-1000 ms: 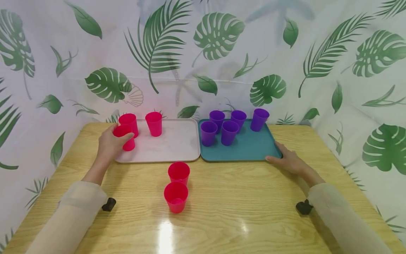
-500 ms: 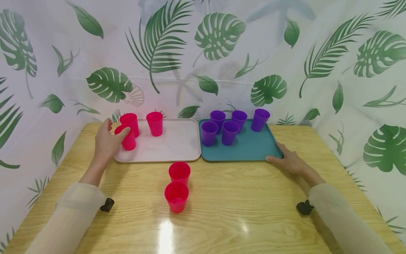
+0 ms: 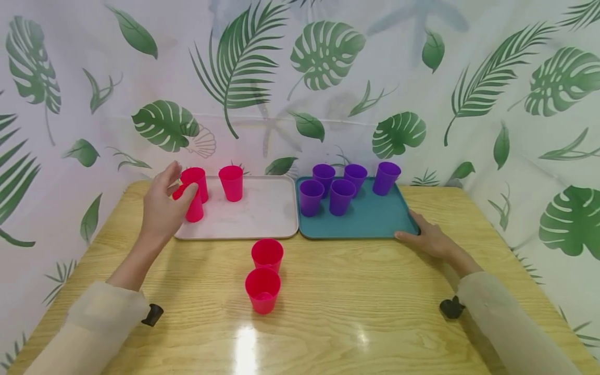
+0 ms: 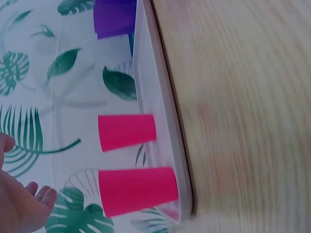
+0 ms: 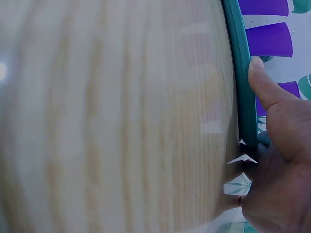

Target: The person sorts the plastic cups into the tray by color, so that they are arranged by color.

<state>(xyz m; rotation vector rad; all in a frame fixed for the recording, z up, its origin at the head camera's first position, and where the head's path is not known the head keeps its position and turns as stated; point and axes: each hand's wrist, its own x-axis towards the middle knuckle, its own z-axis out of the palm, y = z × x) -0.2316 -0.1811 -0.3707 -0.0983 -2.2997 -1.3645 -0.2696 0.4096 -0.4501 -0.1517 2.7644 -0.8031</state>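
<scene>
My left hand (image 3: pixel 161 208) is at the left end of the white tray (image 3: pixel 262 219), thumb and fingers spread beside the front pinkish-red cup (image 3: pixel 195 210). In the left wrist view a gap separates the hand (image 4: pixel 22 206) from that cup (image 4: pixel 138 190). Two more red cups, one behind (image 3: pixel 201 182) and one to the right (image 3: pixel 232 184), stand upright on this tray. My right hand (image 3: pixel 428 239) holds the front right corner of the teal tray (image 3: pixel 370 221). Its thumb (image 5: pixel 265 82) lies along the rim in the right wrist view. Several purple cups (image 3: pixel 342 198) stand on the teal tray.
Two red cups, one (image 3: pixel 267 254) behind the other (image 3: pixel 262 291), stand on the wooden table (image 3: pixel 351 291) in front of the trays. The trays lie side by side against a leaf-print cloth (image 3: pixel 337 114) hanging at the back and sides.
My left hand has let go of the front red cup; its fingers have spread and lifted away from it. The cup stays on the white tray. My right hand has not moved.
</scene>
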